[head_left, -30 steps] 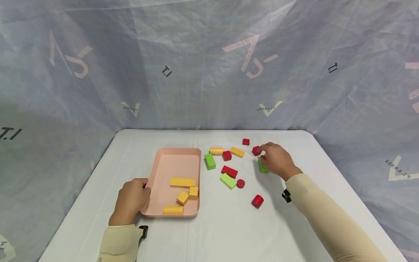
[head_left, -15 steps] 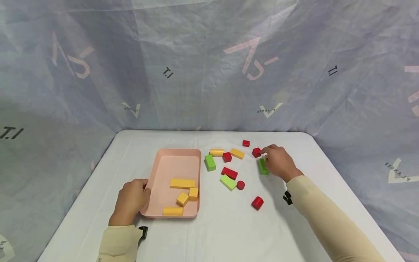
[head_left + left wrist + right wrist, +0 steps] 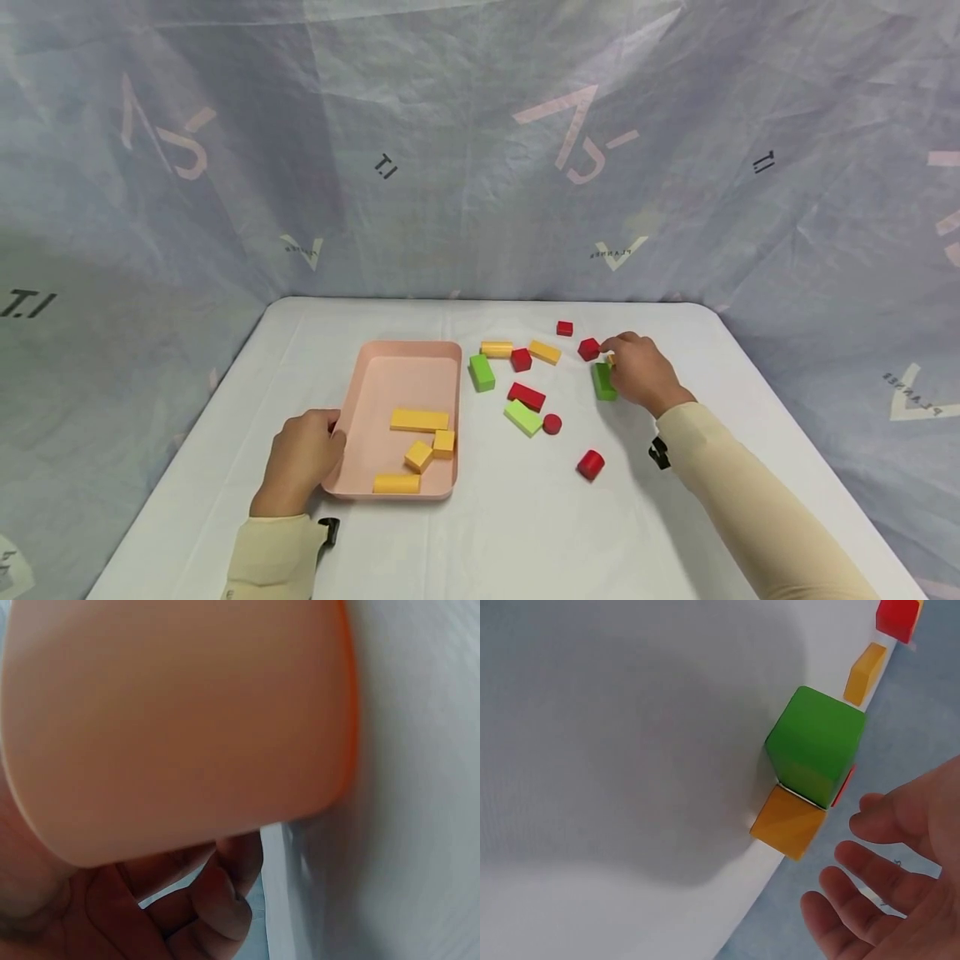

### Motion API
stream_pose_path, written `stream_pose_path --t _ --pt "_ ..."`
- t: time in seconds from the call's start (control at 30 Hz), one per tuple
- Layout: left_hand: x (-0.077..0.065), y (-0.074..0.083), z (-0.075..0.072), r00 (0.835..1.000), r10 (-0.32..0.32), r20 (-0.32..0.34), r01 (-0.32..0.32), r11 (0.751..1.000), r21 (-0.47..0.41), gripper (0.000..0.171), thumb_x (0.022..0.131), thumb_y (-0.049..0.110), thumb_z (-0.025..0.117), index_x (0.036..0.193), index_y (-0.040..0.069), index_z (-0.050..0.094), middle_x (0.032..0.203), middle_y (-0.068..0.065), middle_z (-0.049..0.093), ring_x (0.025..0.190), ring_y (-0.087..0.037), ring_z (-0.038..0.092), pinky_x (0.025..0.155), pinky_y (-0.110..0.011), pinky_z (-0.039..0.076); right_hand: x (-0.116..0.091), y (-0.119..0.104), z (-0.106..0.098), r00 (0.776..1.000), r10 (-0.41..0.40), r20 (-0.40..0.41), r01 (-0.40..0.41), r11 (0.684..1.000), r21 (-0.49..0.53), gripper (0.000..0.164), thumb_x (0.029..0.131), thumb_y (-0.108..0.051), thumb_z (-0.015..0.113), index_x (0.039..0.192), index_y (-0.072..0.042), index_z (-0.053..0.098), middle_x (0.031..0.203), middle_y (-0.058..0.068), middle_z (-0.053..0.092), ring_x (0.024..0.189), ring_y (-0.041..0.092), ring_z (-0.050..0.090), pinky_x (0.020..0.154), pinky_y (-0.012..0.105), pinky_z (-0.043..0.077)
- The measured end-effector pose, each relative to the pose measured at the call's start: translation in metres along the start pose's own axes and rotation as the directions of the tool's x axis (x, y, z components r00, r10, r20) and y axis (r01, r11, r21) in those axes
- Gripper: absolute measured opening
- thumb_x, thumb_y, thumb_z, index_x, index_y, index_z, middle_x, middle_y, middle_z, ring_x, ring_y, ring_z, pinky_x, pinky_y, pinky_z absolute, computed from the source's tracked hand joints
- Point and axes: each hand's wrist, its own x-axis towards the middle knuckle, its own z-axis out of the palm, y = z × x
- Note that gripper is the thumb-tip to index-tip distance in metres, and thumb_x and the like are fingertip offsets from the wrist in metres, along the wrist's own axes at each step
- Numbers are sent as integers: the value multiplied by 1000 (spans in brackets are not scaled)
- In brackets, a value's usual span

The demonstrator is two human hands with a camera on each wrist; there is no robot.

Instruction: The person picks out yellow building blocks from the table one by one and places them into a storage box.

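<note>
In the head view my left hand (image 3: 298, 454) holds the left rim of a shallow pink tray (image 3: 405, 379). In the left wrist view the tray wall (image 3: 180, 735) hides part of that hand, and some curled fingers show below it. My right hand (image 3: 641, 373) reaches over the far right of the table, beside a green block (image 3: 603, 382) and a red block (image 3: 588, 349). A yellow-orange block (image 3: 789, 822) stands against the green block in the right wrist view. There the right fingers are loosely bent and apart from both blocks.
Several yellow blocks (image 3: 419, 420) lie in the tray. Between it and my right hand are scattered green, red and yellow pieces, among them a light green block (image 3: 522, 417) and a red cylinder (image 3: 591, 465). A grey fabric backdrop (image 3: 480, 167) rises behind the white table (image 3: 510, 533).
My right hand has shifted slightly right, uncovering more of the green block and a corner of the yellow-orange one. The left hand and tray stay in place.
</note>
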Motion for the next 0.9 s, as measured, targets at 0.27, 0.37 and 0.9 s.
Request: stream_pose_path --t 0.27,0.37,0.9 --pt "0 1 -1 1000 7 -6 -7 1000 6 33 85 8 56 116 2 65 97 -14 68 73 -20 57 62 -44 50 1 5 2 1000 6 10 -6 1000 -18 34 85 -3 55 117 -10 64 122 16 50 104 34 47 84 52 49" --pt "0 1 0 1000 1 -2 -1 1000 6 32 86 9 56 116 2 65 96 -13 68 72 -19 56 62 -43 50 1 7 4 1000 6 23 -6 1000 -25 35 85 -2 54 119 -9 63 123 17 50 103 35 47 85 53 48" --pt "1 1 1 1000 -23 10 23 1000 -2 33 86 9 56 117 2 64 96 -12 67 70 -18 55 61 -41 50 3 16 9 993 36 109 -32 999 -33 46 88 -5 56 133 -10 51 134 19 41 110 39 44 89 58 43"
